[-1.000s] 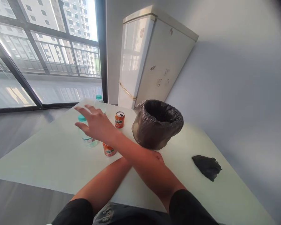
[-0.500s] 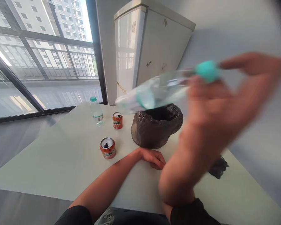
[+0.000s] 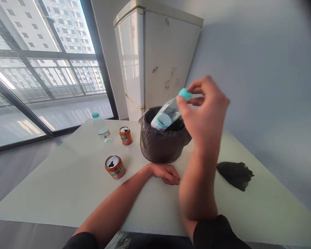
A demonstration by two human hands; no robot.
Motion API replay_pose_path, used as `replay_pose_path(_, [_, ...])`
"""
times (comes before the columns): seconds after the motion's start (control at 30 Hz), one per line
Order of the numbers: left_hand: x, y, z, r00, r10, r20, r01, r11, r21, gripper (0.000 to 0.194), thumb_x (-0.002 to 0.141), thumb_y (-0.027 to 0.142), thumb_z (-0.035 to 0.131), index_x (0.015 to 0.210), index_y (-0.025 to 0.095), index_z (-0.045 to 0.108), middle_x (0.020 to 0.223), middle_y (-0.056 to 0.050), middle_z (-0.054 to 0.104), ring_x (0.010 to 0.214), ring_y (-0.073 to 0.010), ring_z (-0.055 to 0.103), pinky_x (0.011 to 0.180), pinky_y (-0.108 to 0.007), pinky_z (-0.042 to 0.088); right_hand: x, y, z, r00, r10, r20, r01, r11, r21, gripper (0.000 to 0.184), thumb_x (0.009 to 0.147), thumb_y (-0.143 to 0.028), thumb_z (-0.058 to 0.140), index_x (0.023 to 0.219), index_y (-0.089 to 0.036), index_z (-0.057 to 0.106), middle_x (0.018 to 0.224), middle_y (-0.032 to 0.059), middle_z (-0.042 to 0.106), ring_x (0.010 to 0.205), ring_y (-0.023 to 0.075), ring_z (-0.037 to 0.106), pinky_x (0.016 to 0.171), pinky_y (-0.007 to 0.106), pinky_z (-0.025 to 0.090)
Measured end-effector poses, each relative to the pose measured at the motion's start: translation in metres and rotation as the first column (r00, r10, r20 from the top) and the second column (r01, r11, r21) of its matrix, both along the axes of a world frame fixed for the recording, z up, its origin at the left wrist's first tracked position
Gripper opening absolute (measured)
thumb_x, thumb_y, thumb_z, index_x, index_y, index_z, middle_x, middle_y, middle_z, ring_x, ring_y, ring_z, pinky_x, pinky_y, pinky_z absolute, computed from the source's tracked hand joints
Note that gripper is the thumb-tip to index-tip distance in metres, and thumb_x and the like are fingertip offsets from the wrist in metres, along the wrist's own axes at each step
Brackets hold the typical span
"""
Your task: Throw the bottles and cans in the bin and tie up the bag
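My right hand (image 3: 203, 110) pinches a clear plastic bottle (image 3: 170, 110) by its teal cap. The bottle tilts down to the left, its lower end inside the mouth of a bin lined with a dark plastic bag (image 3: 162, 148). Resting on the table in front of the bin is my left hand (image 3: 166, 173), its fingers curled closed with nothing visible in them. An opened orange drink can (image 3: 115, 167) stands left of that hand, with a second orange can (image 3: 125, 136) behind it. Farther left a second clear bottle (image 3: 101, 128) with a teal cap stands upright.
A crumpled black plastic bag (image 3: 235, 174) lies on the right part of the white table (image 3: 59, 186). Behind the table stands an old white refrigerator (image 3: 168, 55), with a grey wall to its right. Large glass windows (image 3: 49, 76) are at the left.
My right hand has moved left and down toward the bin, bringing the bottle from a nearly level pose above it to a tilt with its base inside. My left hand stays put.
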State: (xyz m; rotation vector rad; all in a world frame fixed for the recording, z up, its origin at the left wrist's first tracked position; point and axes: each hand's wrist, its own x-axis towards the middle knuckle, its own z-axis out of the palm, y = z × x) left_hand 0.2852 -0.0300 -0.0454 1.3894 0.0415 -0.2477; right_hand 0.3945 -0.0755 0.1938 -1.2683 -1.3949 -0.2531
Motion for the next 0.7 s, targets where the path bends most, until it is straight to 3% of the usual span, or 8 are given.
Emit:
replay_pose_path(0.1, [0.001, 0.001, -0.003, 1.0, 0.018, 0.0, -0.018, 1.0, 0.004, 0.059, 0.08, 0.068, 0.08, 0.065, 0.017, 0.054, 0.06, 0.006, 0.029, 0.055, -0.0083, 0.024, 0.053, -0.028, 0.017, -0.006, 0.013, -0.006, 0.995, 0.047, 0.087, -0.026, 0.974, -0.226, 0.009, 0.088, -0.022, 0.066, 0.094, -0.026, 0.062, 0.092, 0.0007, 0.071, 0.08, 0.0194, 0.068, 0.078, 0.034, 0.055])
replay_pose_path(0.23, [0.001, 0.002, -0.008, 0.997, 0.054, -0.046, -0.054, 0.999, 0.004, 0.061, 0.075, 0.068, 0.084, 0.063, 0.017, 0.051, 0.061, 0.006, 0.03, 0.056, -0.0074, 0.026, 0.052, -0.025, 0.02, -0.013, 0.021, -0.014, 0.966, 0.166, 0.198, -0.066, 0.898, -0.435, 0.01, 0.083, -0.016, 0.066, 0.087, -0.024, 0.063, 0.083, 0.0041, 0.069, 0.085, 0.0233, 0.064, 0.07, 0.032, 0.05])
replay_pose_path(0.43, [0.002, 0.004, -0.006, 0.985, 0.132, -0.113, -0.131, 0.991, 0.018, 0.057, 0.067, 0.059, 0.093, 0.066, 0.017, 0.054, 0.062, 0.005, 0.035, 0.058, -0.0076, 0.032, 0.053, -0.023, 0.027, -0.023, 0.032, -0.02, 0.935, 0.252, 0.25, -0.076, 0.83, -0.553, 0.013, 0.081, -0.015, 0.069, 0.072, -0.023, 0.064, 0.079, 0.0073, 0.067, 0.083, 0.0244, 0.063, 0.068, 0.032, 0.046])
replay_pose_path(0.6, [0.003, 0.001, -0.006, 0.984, 0.129, -0.122, -0.129, 0.992, 0.005, 0.062, 0.065, 0.06, 0.093, 0.059, 0.018, 0.047, 0.058, 0.006, 0.032, 0.057, -0.0073, 0.028, 0.052, -0.024, 0.024, -0.027, 0.043, -0.027, 0.919, 0.294, 0.264, -0.054, 0.756, -0.653, 0.02, 0.078, -0.009, 0.068, 0.063, -0.022, 0.063, 0.071, 0.0074, 0.065, 0.062, 0.021, 0.061, 0.064, 0.035, 0.046])
replay_pose_path(0.7, [0.004, 0.0, -0.008, 0.985, 0.128, -0.112, -0.129, 0.992, -0.004, 0.067, 0.062, 0.063, 0.093, 0.057, 0.018, 0.044, 0.058, 0.006, 0.031, 0.056, -0.0068, 0.027, 0.052, -0.023, 0.023, -0.026, 0.047, -0.032, 0.922, 0.283, 0.262, -0.041, 0.747, -0.663, 0.021, 0.078, -0.009, 0.068, 0.061, -0.022, 0.063, 0.064, 0.0065, 0.062, 0.062, 0.0229, 0.063, 0.064, 0.036, 0.046])
